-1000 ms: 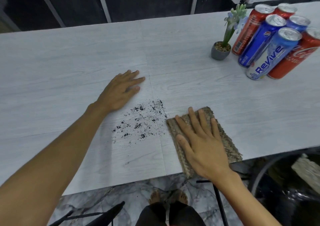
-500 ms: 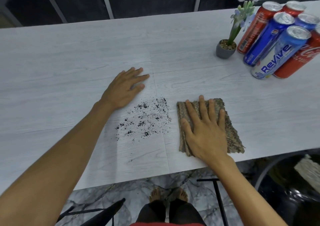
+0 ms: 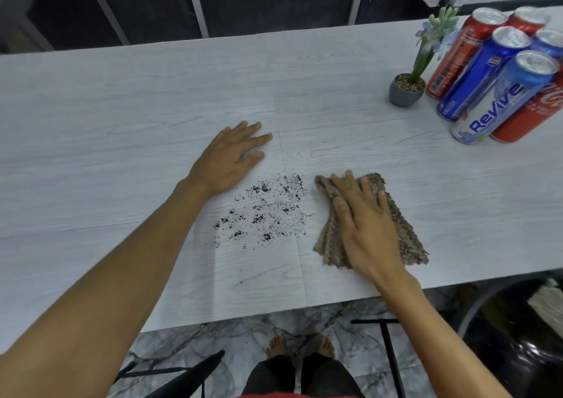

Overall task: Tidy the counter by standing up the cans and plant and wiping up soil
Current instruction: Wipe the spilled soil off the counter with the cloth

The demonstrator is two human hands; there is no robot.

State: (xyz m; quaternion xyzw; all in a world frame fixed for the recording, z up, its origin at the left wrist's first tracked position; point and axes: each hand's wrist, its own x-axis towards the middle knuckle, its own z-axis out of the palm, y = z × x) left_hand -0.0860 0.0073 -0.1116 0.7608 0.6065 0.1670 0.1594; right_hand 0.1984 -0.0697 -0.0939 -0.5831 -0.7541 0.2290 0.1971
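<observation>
Head view: wiping up the spilled soil
Right hand [image 3: 365, 230] presses flat, fingers spread, on the brown woven cloth [image 3: 408, 239] just beside scattered dark soil [image 3: 265, 211]; left hand [image 3: 227, 160] rests open. Sweep leftward with even pressure, gathering grains

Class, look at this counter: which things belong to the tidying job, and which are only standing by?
Part of the job:
soil, scattered, unwiped
cloth, under the right hand
cans, upright
plant, upright
left hand, flat on the counter

Standing by:
black chair frame below
marbled floor
</observation>
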